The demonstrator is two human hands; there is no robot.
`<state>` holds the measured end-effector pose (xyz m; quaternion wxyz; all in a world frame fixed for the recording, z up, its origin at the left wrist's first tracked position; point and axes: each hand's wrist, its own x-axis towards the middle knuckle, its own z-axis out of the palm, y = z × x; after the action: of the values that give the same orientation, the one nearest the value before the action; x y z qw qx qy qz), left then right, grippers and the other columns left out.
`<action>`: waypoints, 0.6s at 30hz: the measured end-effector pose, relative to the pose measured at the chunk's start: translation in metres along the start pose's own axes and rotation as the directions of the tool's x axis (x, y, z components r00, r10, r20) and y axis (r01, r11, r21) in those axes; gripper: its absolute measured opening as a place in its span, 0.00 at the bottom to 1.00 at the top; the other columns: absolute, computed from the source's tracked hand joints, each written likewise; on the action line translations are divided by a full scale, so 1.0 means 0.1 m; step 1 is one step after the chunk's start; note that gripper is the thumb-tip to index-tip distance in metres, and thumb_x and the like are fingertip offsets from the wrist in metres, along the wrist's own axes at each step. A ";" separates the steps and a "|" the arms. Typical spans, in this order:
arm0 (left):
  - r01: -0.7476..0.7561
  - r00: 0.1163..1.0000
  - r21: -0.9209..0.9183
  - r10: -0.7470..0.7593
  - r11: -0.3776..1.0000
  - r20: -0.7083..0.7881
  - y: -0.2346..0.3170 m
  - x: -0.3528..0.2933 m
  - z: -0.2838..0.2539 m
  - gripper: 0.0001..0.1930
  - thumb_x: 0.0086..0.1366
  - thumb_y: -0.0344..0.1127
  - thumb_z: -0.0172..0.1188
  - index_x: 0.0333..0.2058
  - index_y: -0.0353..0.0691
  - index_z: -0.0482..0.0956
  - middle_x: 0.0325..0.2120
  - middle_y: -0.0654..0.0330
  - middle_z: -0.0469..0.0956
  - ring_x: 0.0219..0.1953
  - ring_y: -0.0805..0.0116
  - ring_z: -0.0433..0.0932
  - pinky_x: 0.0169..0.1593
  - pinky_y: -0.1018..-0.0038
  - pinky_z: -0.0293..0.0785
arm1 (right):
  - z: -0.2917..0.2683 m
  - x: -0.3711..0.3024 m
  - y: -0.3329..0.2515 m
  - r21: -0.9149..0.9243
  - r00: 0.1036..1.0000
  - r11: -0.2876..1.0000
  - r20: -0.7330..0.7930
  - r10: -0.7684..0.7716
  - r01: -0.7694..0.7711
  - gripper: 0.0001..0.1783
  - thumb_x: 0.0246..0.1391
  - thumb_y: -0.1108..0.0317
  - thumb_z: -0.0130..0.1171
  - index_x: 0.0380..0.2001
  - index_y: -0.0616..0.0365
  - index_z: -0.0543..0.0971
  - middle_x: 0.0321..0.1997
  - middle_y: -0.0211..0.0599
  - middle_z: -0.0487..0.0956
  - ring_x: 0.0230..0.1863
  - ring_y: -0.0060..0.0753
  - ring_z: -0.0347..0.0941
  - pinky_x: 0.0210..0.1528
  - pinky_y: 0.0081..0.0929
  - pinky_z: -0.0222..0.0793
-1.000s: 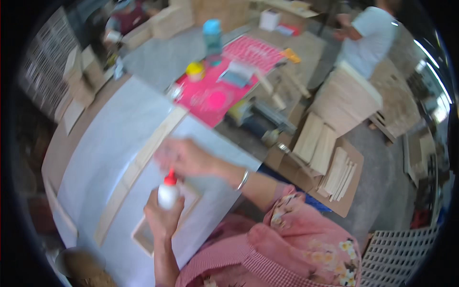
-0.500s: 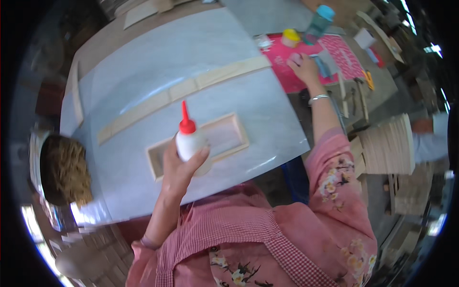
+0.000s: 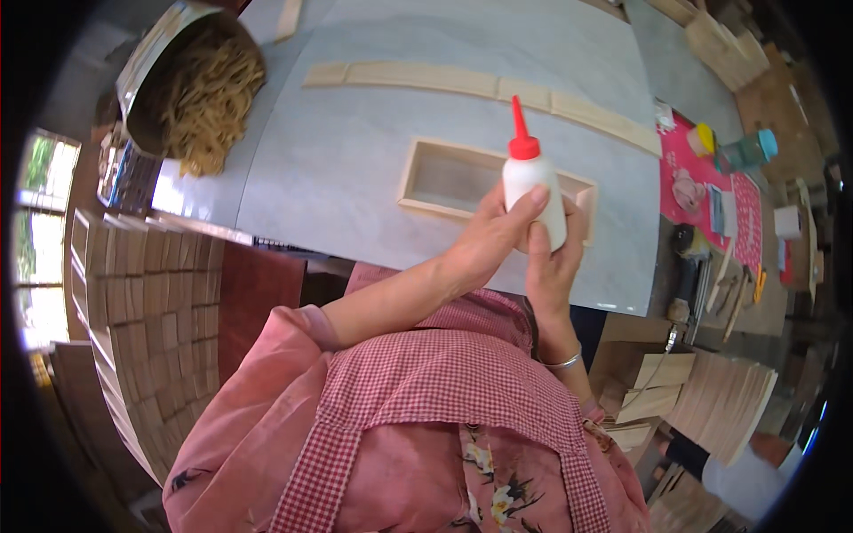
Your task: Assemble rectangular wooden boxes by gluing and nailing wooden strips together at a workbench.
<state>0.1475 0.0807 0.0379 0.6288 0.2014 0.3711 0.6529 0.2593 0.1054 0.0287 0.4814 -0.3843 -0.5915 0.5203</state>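
Note:
A white squeeze bottle (image 3: 535, 184) with a red pointed nozzle tilts slightly, its tip up, above the table. My left hand (image 3: 487, 233) is wrapped round it from the left, thumb across the front. From the other side my right hand (image 3: 557, 259) also grips its lower part, with the thumb against the white body. Just behind the bottle lies a shallow rectangular wooden frame (image 3: 437, 207) on the grey tabletop; the bottle and my hands hide part of its right half. Farther back, a row of thin wooden strips (image 3: 426, 78) runs across the table.
A container of brown rubber bands (image 3: 213, 107) stands at the left. To the right are a pink mat (image 3: 677, 209), a crumpled pink cloth (image 3: 688, 189), a teal bottle (image 3: 742, 155), a yellow-lidded jar (image 3: 701, 140) and hand tools. Stacked wooden pieces (image 3: 721, 400) and another person's arm (image 3: 686, 455) are at lower right.
My right hand has come from the pink cloth on the mat and now grips the squeeze bottle with my left. The cloth stays on the mat. The whole view has turned.

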 end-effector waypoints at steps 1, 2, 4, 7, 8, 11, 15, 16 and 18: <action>-0.014 0.999 0.019 0.013 1.000 0.029 0.01 0.01 -0.01 0.25 0.75 0.42 0.57 0.64 0.35 0.69 0.54 0.56 0.76 0.53 0.72 0.74 0.57 0.72 0.72 | -0.02 0.04 -0.01 0.004 1.000 1.000 0.027 0.002 -0.002 0.31 0.55 0.58 0.64 0.58 0.62 0.70 0.52 0.44 0.75 0.48 0.37 0.72 0.53 0.32 0.69; -0.028 0.998 0.037 0.026 0.999 0.059 0.01 0.01 -0.04 0.26 0.76 0.44 0.56 0.65 0.35 0.67 0.55 0.56 0.74 0.54 0.71 0.73 0.59 0.70 0.72 | -0.07 0.08 -0.01 -0.077 0.996 0.993 0.032 -0.087 0.089 0.31 0.55 0.57 0.65 0.58 0.62 0.69 0.52 0.43 0.74 0.48 0.37 0.72 0.52 0.32 0.70; -0.049 0.996 0.046 0.046 0.998 0.071 0.05 -0.04 -0.10 0.27 0.76 0.45 0.55 0.67 0.35 0.66 0.57 0.56 0.73 0.55 0.70 0.72 0.60 0.68 0.72 | -0.13 0.17 -0.05 -0.079 0.980 0.977 -0.031 -0.199 0.196 0.32 0.55 0.57 0.66 0.57 0.62 0.69 0.52 0.43 0.74 0.48 0.36 0.72 0.51 0.32 0.70; -0.250 0.958 0.349 0.178 0.903 0.226 0.12 -0.17 -0.17 0.26 0.74 0.45 0.58 0.64 0.36 0.70 0.59 0.57 0.72 0.57 0.65 0.72 0.64 0.62 0.68 | -0.23 0.28 -0.26 0.161 0.978 0.965 -0.032 -0.207 0.209 0.31 0.53 0.59 0.67 0.56 0.61 0.70 0.52 0.42 0.74 0.48 0.37 0.72 0.52 0.33 0.70; -0.316 0.937 0.438 0.203 0.842 0.285 0.13 -0.21 -0.20 0.26 0.73 0.45 0.59 0.63 0.36 0.71 0.59 0.57 0.72 0.58 0.63 0.72 0.66 0.61 0.67 | -0.24 0.30 -0.30 0.315 0.977 0.928 0.020 -0.214 0.197 0.31 0.52 0.60 0.67 0.56 0.61 0.70 0.53 0.42 0.74 0.49 0.37 0.72 0.53 0.33 0.70; -0.563 0.815 0.777 0.344 0.282 0.466 0.03 -0.35 -0.49 0.26 0.71 0.46 0.60 0.61 0.37 0.73 0.61 0.57 0.71 0.61 0.59 0.70 0.69 0.56 0.63 | -0.19 0.34 -0.26 0.032 0.983 0.985 0.072 -0.169 0.167 0.30 0.52 0.60 0.68 0.55 0.60 0.71 0.53 0.42 0.74 0.49 0.37 0.72 0.53 0.33 0.70; -0.543 0.674 0.722 0.291 -0.428 0.680 -0.26 -0.35 -0.81 0.27 0.68 0.47 0.61 0.59 0.38 0.75 0.62 0.55 0.69 0.66 0.52 0.66 0.73 0.50 0.56 | -0.11 0.40 -0.22 -0.265 0.982 0.953 0.155 -0.111 0.150 0.29 0.52 0.61 0.68 0.55 0.59 0.72 0.53 0.43 0.74 0.49 0.38 0.72 0.53 0.32 0.71; -0.545 0.672 0.710 0.273 -0.446 0.688 -0.31 -0.31 -0.84 0.27 0.66 0.47 0.62 0.59 0.38 0.76 0.63 0.53 0.69 0.68 0.50 0.63 0.74 0.48 0.54 | -0.09 0.40 -0.21 -0.265 0.976 0.952 0.194 -0.101 0.151 0.29 0.52 0.62 0.68 0.55 0.59 0.72 0.53 0.43 0.74 0.49 0.37 0.72 0.53 0.32 0.71; -0.551 0.668 0.682 0.236 -0.481 0.706 -0.40 -0.26 -0.89 0.28 0.62 0.47 0.63 0.57 0.37 0.77 0.64 0.51 0.67 0.72 0.46 0.58 0.75 0.45 0.50 | -0.05 0.40 -0.19 -0.266 0.960 0.952 0.269 -0.081 0.155 0.29 0.52 0.62 0.68 0.56 0.58 0.72 0.53 0.43 0.74 0.48 0.37 0.72 0.53 0.32 0.71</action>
<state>0.1126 0.0319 -0.0440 -0.0595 0.7950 0.5403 0.2694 0.2558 0.1414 0.0544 0.3715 -0.3429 -0.7391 0.4451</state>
